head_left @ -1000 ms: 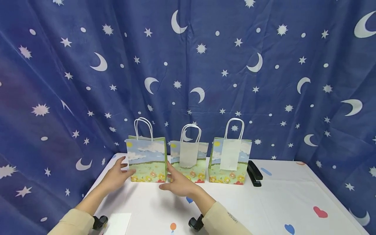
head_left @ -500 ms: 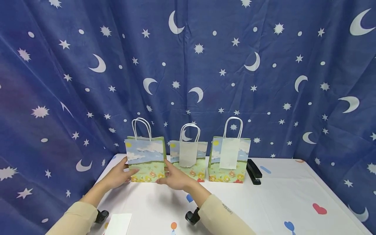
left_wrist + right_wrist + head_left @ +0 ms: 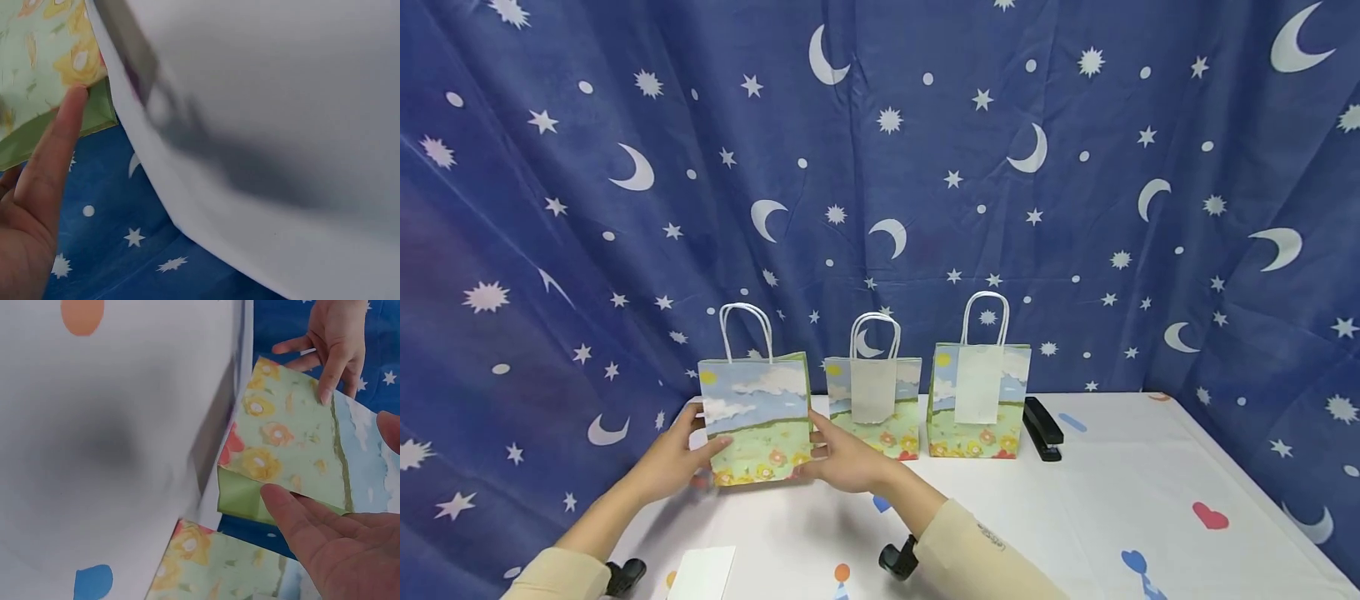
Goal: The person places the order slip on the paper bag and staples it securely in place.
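Both hands hold the leftmost paper gift bag (image 3: 756, 425), printed with sky, clouds and flowers and topped by white rope handles. My left hand (image 3: 664, 462) grips its left side, thumb on the front face and the other fingers largely hidden behind. At the right side, my right hand (image 3: 850, 458) holds the lower edge, thumb near the bottom corner. The bag leans a little and stands nearer to me than the other two. In the right wrist view, the green side panel (image 3: 240, 494) of the bag shows beside my fingers.
Two similar gift bags, a middle one (image 3: 910, 417) and a right one (image 3: 943, 425), each with a white paper strip on the front, stand along the back. Beside them lies a black stapler (image 3: 1042, 429). A white card (image 3: 703, 573) lies at the front left. A blue curtain (image 3: 1075, 208) hangs behind.
My hands have closed in on the left bag's sides and taken hold of it. The bag has come forward and slightly left, away from the row, and now tilts a little.
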A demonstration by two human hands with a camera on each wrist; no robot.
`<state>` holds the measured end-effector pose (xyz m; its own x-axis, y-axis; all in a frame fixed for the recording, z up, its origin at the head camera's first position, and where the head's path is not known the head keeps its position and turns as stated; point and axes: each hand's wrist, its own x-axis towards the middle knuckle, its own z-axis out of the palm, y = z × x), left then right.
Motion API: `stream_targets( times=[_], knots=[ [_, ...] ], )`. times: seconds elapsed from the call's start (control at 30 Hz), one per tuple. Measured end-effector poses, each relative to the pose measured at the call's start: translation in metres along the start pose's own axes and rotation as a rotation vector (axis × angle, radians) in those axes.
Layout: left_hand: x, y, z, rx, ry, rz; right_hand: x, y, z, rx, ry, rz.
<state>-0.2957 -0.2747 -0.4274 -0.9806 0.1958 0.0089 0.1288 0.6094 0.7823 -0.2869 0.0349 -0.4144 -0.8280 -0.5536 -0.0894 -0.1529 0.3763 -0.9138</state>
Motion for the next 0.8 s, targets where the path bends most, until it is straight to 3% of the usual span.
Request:
stream_targets(
  times=[0.23,0.33,0.53,0.8],
  knots=[
    [-0.019,0.015,-0.003,-0.023,-0.006,-0.043,-0.019,-0.004,-0.008,-0.041,-0.020,-0.023],
    [-0.026,0.018,-0.001,-0.050,-0.011,-0.032,-0.029,-0.004,-0.013,-0.029,-0.036,-0.031],
    [-0.032,0.028,0.013,-0.128,0.014,0.024,-0.050,-0.003,-0.024,-0.001,-0.047,-0.038],
    [-0.034,0.042,0.034,-0.179,-0.013,0.064,-0.072,0.006,-0.041,-0.081,0.025,-0.090]
  ],
)
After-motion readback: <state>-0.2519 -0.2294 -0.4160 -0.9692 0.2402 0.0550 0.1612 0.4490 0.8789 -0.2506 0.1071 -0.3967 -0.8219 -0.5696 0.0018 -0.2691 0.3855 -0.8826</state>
